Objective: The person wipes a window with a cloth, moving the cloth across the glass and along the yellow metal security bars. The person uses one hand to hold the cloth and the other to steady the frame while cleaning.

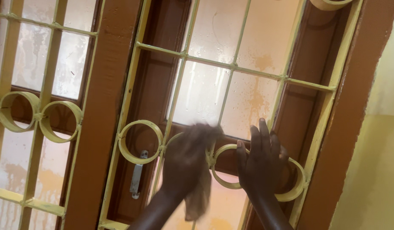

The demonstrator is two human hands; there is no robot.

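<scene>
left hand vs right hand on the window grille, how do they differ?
The left hand grips a brownish cloth and is motion-blurred; the right hand is bare and sharp. The left hand is bunched around the cloth, while the right hand lies flat, fingers spread, on a yellow grille ring. Both reach up to the same window.

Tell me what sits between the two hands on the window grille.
In the head view, a pale yellow ring of the grille lies between the left hand, which holds a brown cloth, and the right hand, with the brown window bar behind it.
</scene>
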